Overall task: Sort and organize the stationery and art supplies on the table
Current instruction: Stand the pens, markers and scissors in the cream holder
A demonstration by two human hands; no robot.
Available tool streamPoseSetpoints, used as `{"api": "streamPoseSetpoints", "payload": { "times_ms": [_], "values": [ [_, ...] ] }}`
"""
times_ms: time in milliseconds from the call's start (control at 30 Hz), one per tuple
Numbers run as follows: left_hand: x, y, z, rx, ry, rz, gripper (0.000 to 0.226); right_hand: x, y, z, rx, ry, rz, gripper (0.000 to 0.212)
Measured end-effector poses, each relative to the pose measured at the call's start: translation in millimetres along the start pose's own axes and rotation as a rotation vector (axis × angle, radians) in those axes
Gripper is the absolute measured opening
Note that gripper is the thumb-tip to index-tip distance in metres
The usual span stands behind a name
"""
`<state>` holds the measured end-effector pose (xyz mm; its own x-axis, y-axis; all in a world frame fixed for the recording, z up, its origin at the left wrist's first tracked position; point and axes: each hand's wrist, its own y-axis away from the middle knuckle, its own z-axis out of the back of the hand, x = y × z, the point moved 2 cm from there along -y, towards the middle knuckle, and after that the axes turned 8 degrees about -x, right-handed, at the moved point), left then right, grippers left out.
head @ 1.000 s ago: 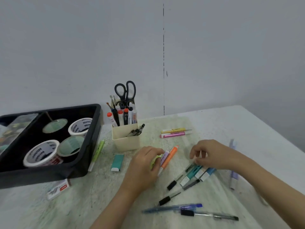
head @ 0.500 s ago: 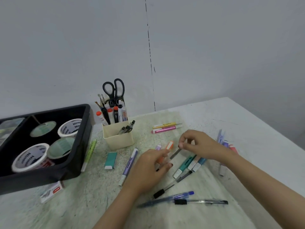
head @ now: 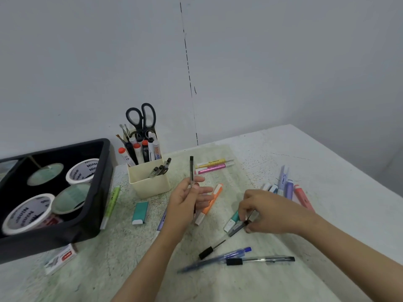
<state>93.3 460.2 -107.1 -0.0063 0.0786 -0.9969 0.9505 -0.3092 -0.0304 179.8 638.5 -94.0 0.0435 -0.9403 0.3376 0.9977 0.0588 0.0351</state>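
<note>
1. The left hand is pinching a black-capped pen upright near the cream holder.
2. The right hand is gripping a dark pen lying on the table.
3. Tape rolls in the black tray are showing "Ninso".

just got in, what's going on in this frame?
A person is sorting pens at the table. The left hand holds a slim black pen upright, near the cream holder with the scissors in it. The right hand pinches the end of a dark pen lying by the teal markers. An orange highlighter and two ballpoints lie loose nearby.
</note>
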Motion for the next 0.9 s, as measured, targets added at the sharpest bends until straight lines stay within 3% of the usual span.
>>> {"api": "streamPoseSetpoints", "payload": {
  "times_ms": [367,467,667,800,900],
  "values": [
    [8,3,-8,0.147,-0.037,0.107,0.024,0,-3,-1,0.014,0.028,0.027,0.016],
    [10,5,-5,0.168,-0.049,0.119,0.025,-5,-5,2,0.002,-0.152,-0.001,0.011],
    [7,10,-4,0.299,-0.035,0.21,0.023,4,-14,33,-0.377,-0.532,-0.019,0.008],
    [3,16,-10,0.421,-0.06,0.209,0.028,13,-19,41,-0.585,-0.486,-0.031,0.011],
    [4,14,-9,0.405,-0.033,0.221,0.025,17,-17,39,-0.615,-0.517,-0.036,0.015]
  ]
}}
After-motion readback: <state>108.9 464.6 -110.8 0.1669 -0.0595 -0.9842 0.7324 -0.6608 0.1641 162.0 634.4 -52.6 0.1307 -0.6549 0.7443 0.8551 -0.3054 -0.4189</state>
